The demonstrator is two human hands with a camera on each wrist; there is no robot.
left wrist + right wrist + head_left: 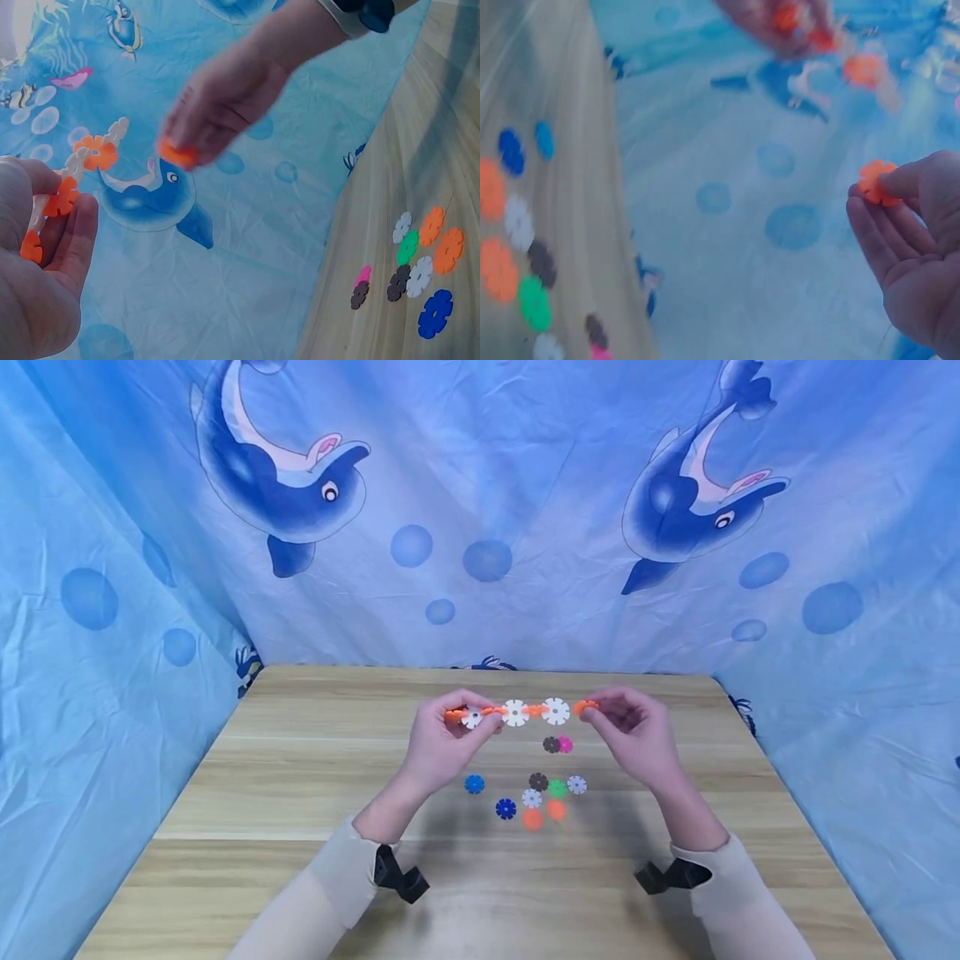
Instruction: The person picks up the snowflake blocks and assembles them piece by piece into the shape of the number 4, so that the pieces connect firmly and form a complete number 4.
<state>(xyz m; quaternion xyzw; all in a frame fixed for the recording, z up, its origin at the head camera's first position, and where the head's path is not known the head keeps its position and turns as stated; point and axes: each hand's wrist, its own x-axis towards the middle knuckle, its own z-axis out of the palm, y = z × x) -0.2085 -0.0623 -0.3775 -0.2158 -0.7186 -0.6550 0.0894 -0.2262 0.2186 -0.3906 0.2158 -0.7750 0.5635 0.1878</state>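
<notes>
My left hand (450,739) pinches a chain of notched plastic discs (515,713), orange and white by turns, and holds it level above the table. A white disc (556,711) forms the chain's right end. Part of the chain is hidden behind the left fingers. Between thumb and fingers, my right hand (633,735) pinches a single orange disc (877,182), a small gap to the right of that white end. In the left wrist view the chain (97,152) slants up out of the left hand, and the right hand (225,105) is blurred.
Loose notched discs lie on the wooden table (300,777) below the hands: blue (506,809), green (557,788), orange (532,819), white (577,785), dark brown (538,782) and pink (566,745). A blue dolphin-print cloth (525,627) hangs behind the table and along both sides.
</notes>
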